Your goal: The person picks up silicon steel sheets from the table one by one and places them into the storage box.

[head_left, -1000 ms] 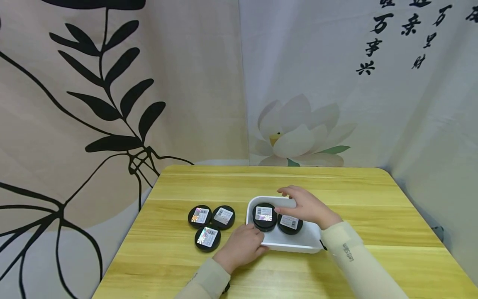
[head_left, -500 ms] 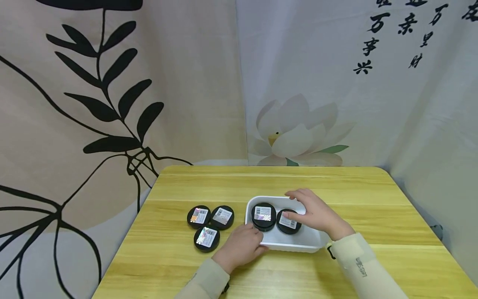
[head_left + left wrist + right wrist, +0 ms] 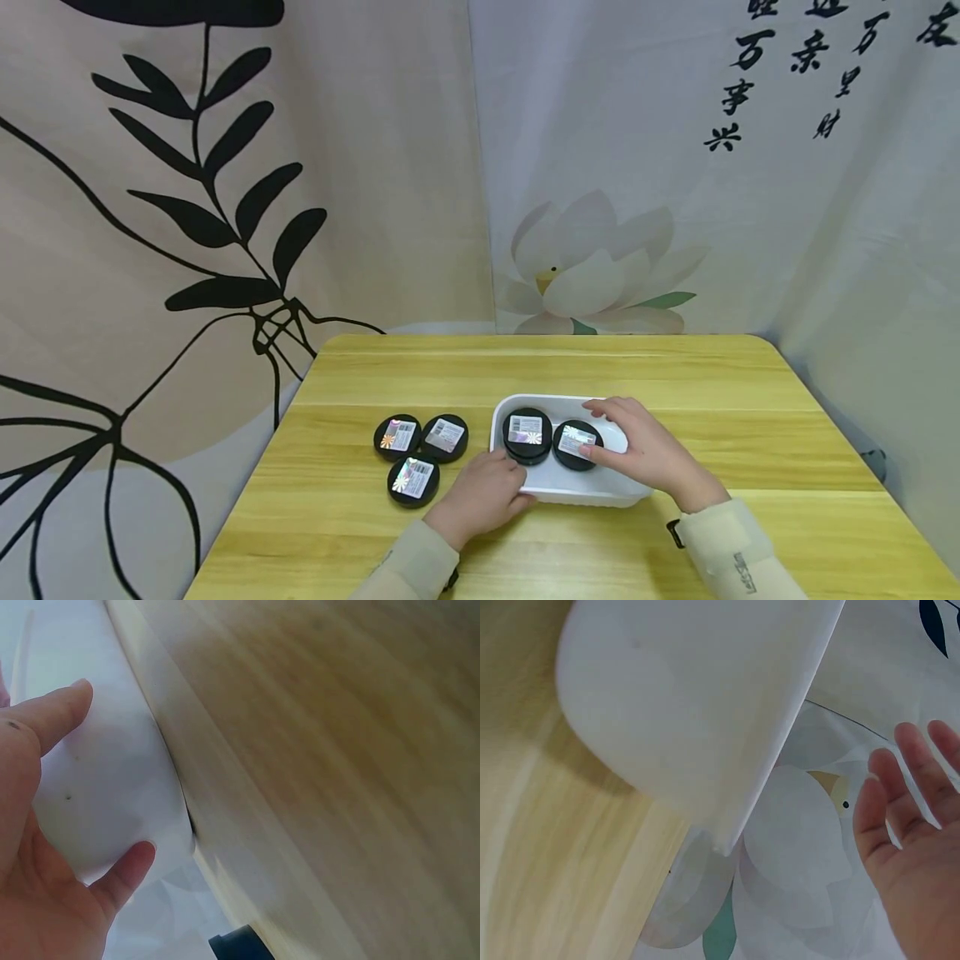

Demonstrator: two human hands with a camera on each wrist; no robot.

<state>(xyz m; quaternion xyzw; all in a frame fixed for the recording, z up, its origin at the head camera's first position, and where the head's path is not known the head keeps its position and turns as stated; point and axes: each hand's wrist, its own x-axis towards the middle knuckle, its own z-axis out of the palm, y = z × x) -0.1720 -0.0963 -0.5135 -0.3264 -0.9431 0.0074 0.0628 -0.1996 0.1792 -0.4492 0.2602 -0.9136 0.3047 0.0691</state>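
A white tray (image 3: 588, 492) stands on the table. In it, at the left, one flat round black container (image 3: 527, 429) sits stacked on another, both label side up. To its right lies a single black container (image 3: 577, 444) with a barcode label. My left hand (image 3: 483, 492) holds the tray's near left corner, fingers over the rim and thumb outside; in the left wrist view its fingertips lie against the white wall. My right hand (image 3: 648, 446) hovers over the tray's right part with fingers loosely spread, its thumb overlapping the single container's edge. The right wrist view shows that hand (image 3: 911, 832) holding nothing.
Left of the tray, three matching black containers (image 3: 411, 479) lie close together on the wooden table (image 3: 337, 533). Behind the table's far edge hangs a printed cloth (image 3: 405, 167) with black leaves, a lotus and writing.
My right hand has moved right and toward me, drawing back from the single container, which now shows more fully. My left hand keeps its place on the tray.
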